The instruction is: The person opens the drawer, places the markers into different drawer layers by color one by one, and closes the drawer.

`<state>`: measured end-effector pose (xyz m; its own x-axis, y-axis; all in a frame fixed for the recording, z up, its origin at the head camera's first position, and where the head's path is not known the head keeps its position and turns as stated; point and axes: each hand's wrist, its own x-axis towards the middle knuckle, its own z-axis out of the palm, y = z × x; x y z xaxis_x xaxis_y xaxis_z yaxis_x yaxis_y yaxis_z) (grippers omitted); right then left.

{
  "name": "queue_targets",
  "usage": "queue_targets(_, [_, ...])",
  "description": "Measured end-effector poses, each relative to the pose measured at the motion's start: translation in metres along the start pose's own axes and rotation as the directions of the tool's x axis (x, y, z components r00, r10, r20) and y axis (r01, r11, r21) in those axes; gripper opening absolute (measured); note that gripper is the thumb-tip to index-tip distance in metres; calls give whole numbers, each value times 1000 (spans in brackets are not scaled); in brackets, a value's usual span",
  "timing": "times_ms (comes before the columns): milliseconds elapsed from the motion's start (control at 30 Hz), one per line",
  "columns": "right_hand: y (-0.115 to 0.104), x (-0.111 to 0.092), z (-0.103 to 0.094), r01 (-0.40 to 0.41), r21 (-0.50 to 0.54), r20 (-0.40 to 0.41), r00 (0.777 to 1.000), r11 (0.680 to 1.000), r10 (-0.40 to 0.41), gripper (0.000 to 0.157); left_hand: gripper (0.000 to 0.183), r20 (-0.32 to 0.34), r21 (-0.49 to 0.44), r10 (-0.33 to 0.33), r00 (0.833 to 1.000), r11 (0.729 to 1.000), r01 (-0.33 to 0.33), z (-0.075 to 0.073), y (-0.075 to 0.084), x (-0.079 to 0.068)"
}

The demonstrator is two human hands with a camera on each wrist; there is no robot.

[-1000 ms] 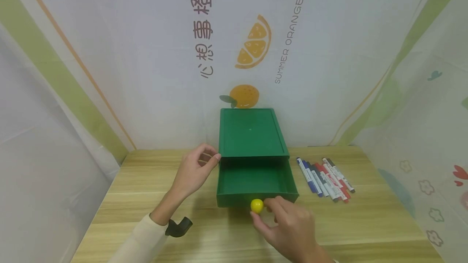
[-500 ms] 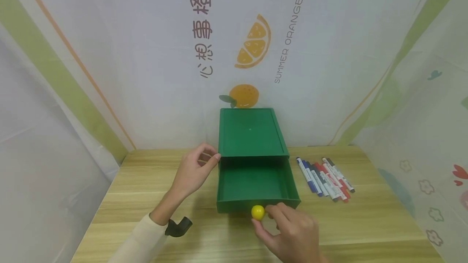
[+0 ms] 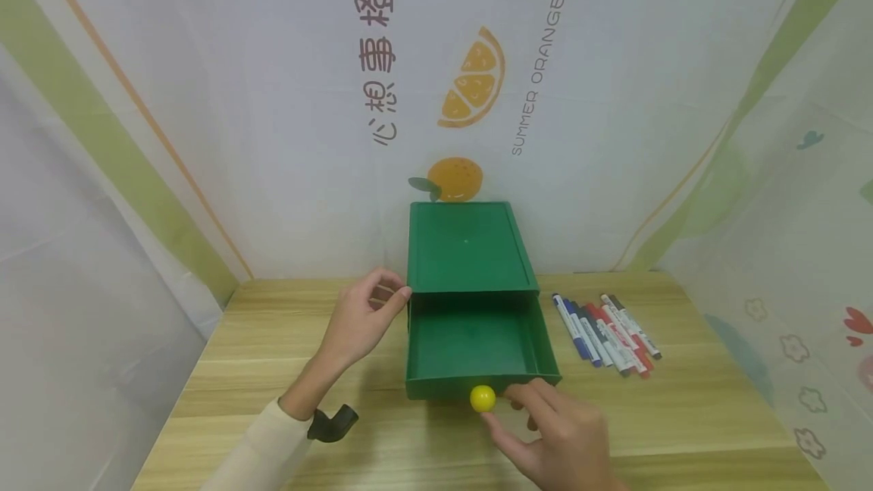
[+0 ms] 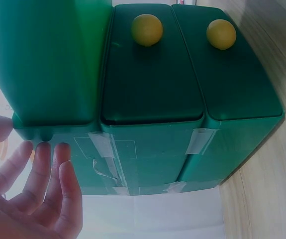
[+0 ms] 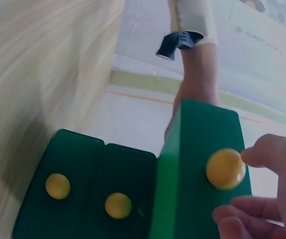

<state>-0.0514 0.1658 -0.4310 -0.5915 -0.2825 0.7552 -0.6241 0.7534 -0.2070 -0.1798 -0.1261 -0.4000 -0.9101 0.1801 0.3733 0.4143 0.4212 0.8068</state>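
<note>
A green drawer cabinet (image 3: 470, 248) stands against the back cloth, its top drawer (image 3: 470, 345) pulled out with nothing inside. My left hand (image 3: 358, 324) is at the cabinet's left side. Its thumb is at the front upper corner, and its loosely bent fingertips are right at the side wall in the left wrist view. On the drawer front sits a round yellow knob (image 3: 483, 398). My right hand (image 3: 562, 434) is just right of this knob, with fingers and thumb spread apart. In the right wrist view the thumb overlaps the edge of the knob (image 5: 226, 169).
Two shut drawers below carry yellow knobs of their own, one in the middle (image 4: 146, 30) and one at the bottom (image 4: 221, 34). Several markers (image 3: 607, 336) lie right of the cabinet on the wooden table (image 3: 682, 415). A black strap (image 3: 333, 424) sticks out from the left wrist.
The top drawer has slid a little further out toward me. My right hand has loosened from the yellow knob and shifted slightly right. The left hand has stayed in place.
</note>
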Motion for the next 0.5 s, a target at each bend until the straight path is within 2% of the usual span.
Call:
queue_targets(200, [11, -2, -11, -36, 101, -8, 999, 994, 37, 42, 13, -1, -1, 0, 1000, 1000, 0, 0, -1, 0])
queue_targets(300, [15, -2, -20, -76, 85, -1, 997, 993, 77, 42, 13, 0, -1, 3, 1000, 1000, -3, 0, -1, 0])
queue_targets(433, [21, -4, -33, -137, 44, 8, 991, 990, 137, 17, 14, 0, -1, 5, 1000, 1000, -5, 0, -1, 0])
queue_targets(500, [25, -6, -39, -163, 25, 7, 987, 986, 163, 14, 14, 0, -1, 3, 1000, 1000, -3, 0, -1, 0])
